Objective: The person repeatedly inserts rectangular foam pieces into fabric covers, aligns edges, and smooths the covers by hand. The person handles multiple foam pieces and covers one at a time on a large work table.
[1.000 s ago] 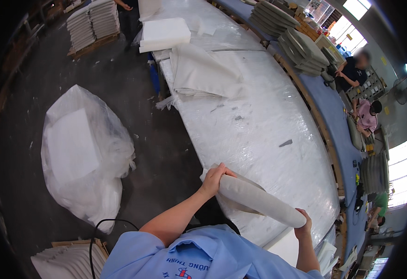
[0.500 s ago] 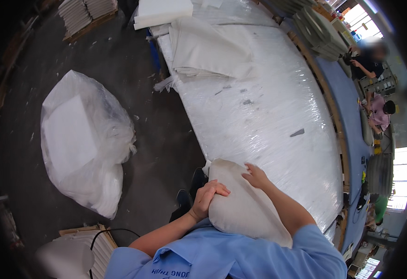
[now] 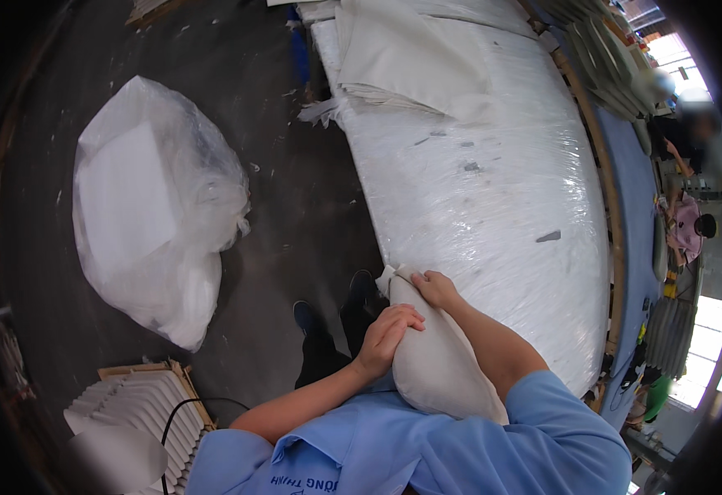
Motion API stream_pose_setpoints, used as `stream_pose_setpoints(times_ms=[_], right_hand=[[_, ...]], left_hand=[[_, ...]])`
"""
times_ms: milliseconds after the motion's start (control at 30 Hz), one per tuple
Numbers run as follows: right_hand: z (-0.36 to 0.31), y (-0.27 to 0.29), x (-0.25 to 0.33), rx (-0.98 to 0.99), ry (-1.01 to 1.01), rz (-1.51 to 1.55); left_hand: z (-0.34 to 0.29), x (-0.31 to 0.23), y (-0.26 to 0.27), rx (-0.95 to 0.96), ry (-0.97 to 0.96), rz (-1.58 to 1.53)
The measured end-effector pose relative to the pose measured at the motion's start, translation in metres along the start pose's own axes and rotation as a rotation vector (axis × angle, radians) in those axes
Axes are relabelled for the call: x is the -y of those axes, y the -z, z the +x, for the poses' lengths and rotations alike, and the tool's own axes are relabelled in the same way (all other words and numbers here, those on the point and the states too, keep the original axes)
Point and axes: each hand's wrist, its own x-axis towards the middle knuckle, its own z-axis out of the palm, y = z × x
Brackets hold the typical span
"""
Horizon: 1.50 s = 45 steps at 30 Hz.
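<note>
A padded, off-white cushion (image 3: 435, 375) in a fabric cover stands against my front, at the near end of the wrapped table. My left hand (image 3: 390, 334) clasps its left side, the fingers bent together over the fabric. At the far top end, my right hand (image 3: 437, 289) grips the edge of the cover, with thumb and fingers closed on the cloth. A small flap of fabric juts out there, just beyond the fingers. The cushion's lower end rests against my blue shirt, and its underside is hidden.
Plastic film covers the long white table (image 3: 493, 198); folded off-white cloths (image 3: 410, 62) lie at its far end. A clear bag (image 3: 155, 214) of white pieces sits on the left floor. Stacked pale panels (image 3: 142, 404) stand lower left. Other people work beyond the blue table (image 3: 625, 181).
My right hand has gone from open above the cushion to gripping its far edge. The cushion now stands narrower and more edge-on, and my left hand still holds its side. The whole view has shifted.
</note>
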Motion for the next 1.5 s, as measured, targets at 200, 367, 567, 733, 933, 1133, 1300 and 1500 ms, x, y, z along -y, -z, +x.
stream_pose_setpoints(times_ms=[200,367,567,733,933,1133,1300,1500], right_hand=[[0.017,-0.026,0.017,-0.294,-0.143,-0.039],[0.03,-0.037,0.023,-0.42,-0.163,-0.066],[0.053,-0.045,0.013,-0.491,-0.032,-0.032],[0.049,-0.043,0.01,-0.443,-0.086,0.02],[0.019,0.009,-0.044,0.05,0.082,0.11],[-0.009,0.017,-0.063,-0.055,0.064,0.063],[-0.028,0.002,-0.078,-0.033,-0.059,0.205],[-0.03,-0.013,-0.083,-0.232,-0.152,0.166]], left_hand=[[0.008,0.025,0.003,-0.022,0.0,-0.098],[0.014,0.039,0.003,-0.08,0.021,-0.177],[0.031,0.053,0.006,-0.104,-0.001,-0.207],[0.033,0.059,0.007,-0.101,0.06,-0.196],[0.069,0.077,0.031,0.168,0.471,-0.124],[0.137,0.1,-0.006,0.448,0.217,0.905],[0.159,0.116,-0.051,0.874,0.298,1.305],[0.159,0.143,-0.053,0.745,0.162,1.174]])
